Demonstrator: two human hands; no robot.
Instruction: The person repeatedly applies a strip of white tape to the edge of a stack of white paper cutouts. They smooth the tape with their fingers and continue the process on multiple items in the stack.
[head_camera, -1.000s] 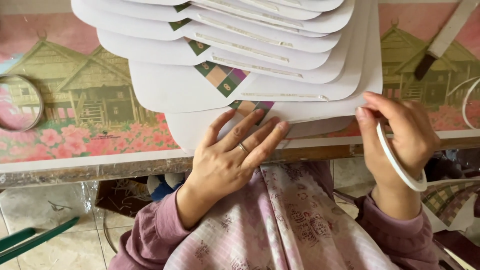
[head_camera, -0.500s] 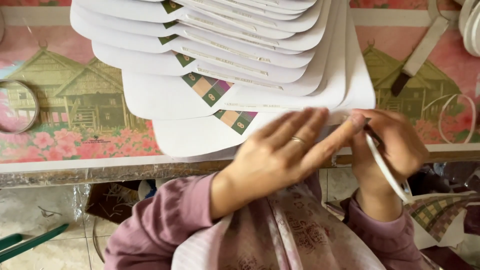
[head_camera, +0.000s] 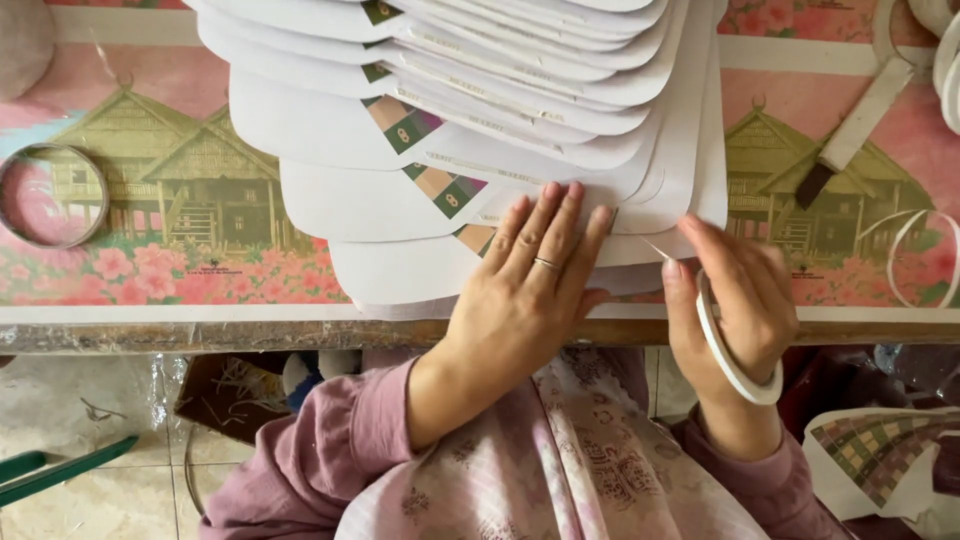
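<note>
A fanned pile of white cardboard sheets (head_camera: 330, 130) with rounded corners and small coloured check patches lies on the table. My left hand (head_camera: 525, 285), a ring on one finger, presses flat on the nearest sheets by the table's front edge. My right hand (head_camera: 735, 300) holds a roll of white tape (head_camera: 735, 350) around its fingers, with the thumb and forefinger at the right corner of the pile, where a thin strip of tape runs to the sheets.
The table wears a pink cloth printed with houses and flowers (head_camera: 150, 200). A clear tape ring (head_camera: 45, 195) lies at the left. A white-handled knife (head_camera: 850, 130) and loose white rings (head_camera: 920, 255) lie at the right. A tiled floor shows below the table edge (head_camera: 200, 335).
My left hand slid right across the lower sheets and now lies flat nearer my right hand. My right hand moved up to the pile's corner with the tape roll.
</note>
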